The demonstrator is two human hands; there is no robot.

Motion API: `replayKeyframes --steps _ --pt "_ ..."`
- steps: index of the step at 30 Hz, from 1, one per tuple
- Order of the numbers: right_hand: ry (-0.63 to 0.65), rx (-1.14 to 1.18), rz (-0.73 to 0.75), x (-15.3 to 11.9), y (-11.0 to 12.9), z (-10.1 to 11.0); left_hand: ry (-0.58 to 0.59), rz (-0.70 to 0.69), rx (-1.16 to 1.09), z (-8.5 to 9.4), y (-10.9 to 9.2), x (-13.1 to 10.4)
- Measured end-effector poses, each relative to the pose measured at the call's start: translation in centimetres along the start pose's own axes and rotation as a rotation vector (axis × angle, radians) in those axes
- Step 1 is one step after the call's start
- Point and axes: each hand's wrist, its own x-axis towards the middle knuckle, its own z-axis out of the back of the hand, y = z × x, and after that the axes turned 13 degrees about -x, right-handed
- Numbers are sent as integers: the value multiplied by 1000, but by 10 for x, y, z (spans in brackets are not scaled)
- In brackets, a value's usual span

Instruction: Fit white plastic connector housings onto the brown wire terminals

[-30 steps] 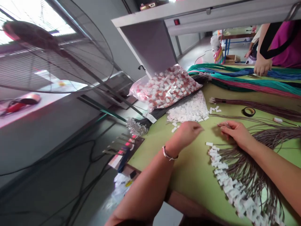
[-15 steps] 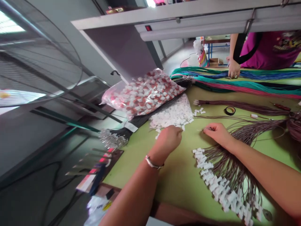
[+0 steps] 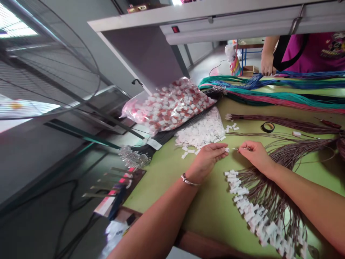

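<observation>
At a green table, a worker's left hand pinches a small white plug between closed fingertips, just apart from the metal-tipped wire clasped by the right hand, fingers curled, near brown wires ending in more plugs.

Legible Inscriptions: None

Pale lettering beside a printed figure on the magenta shirt at upper right is too blurred to read. Dark marks on the white plastic bag at lower left are likewise indistinct.
</observation>
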Motion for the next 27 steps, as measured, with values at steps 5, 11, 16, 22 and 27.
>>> replayKeyframes --steps 5,11,16,22,27 --pt "30 -35 26 1 -1 -2 20 20 29 1 -1 -1" --pt "-27 -126 30 1 -5 -4 61 -51 232 0 0 -1" --pt "-72 -257 50 0 -9 -4 34 -139 484 -4 -1 -6" --pt "-33 -276 111 -1 -9 -3 23 -153 458 -6 2 -5" --pt "38 -207 93 0 -8 -2 90 -157 469 -3 4 0"
